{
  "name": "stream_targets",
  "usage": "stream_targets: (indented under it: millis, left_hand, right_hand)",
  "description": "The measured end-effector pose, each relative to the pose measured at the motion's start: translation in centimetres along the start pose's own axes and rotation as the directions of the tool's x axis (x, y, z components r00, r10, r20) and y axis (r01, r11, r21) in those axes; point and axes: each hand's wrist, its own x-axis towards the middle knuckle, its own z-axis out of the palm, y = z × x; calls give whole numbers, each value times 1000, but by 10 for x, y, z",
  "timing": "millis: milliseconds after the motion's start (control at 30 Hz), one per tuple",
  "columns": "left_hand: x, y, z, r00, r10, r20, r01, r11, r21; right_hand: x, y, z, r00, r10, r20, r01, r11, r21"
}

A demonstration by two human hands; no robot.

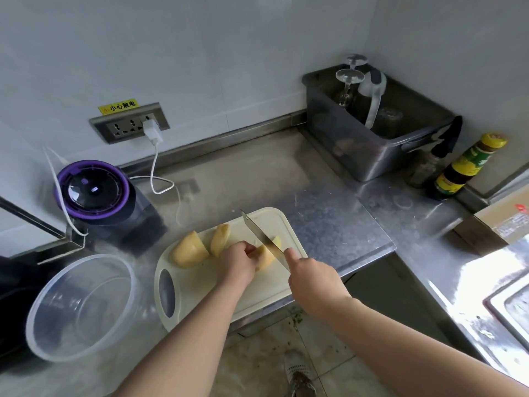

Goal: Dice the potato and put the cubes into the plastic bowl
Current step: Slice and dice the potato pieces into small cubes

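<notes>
A cream cutting board [257, 293] lies on the steel counter. On it are peeled yellow potato pieces: a large chunk [190, 249], a wedge [220, 236] and a piece [264, 256] under the blade. My left hand [239, 260] presses down on that piece. My right hand [310, 277] grips the handle of a cleaver [259, 234], forefinger along its spine; the blade sits in the potato piece. A clear plastic bowl [40, 310] stands left of the board, with nothing visible inside.
A purple-rimmed appliance [94, 193] with a white cable stands behind the bowl. A grey bin [369, 156] with upturned glasses fills the back corner, bottles [463, 167] beside it. A cardboard box [498, 224] and a sink edge [503, 308] are at right.
</notes>
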Motion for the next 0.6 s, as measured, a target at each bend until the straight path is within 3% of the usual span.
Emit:
stream_targets:
  millis: [400, 600]
  left_hand:
    - [0, -2, 1, 998, 36, -47, -31, 994, 102]
    - [2, -5, 1, 999, 34, -22, -33, 999, 43]
  right_hand:
    - [6, 3, 15, 996, -12, 87, 11, 1000, 15]
    - [8, 7, 19, 996, 31, 89, -34, 999, 41]
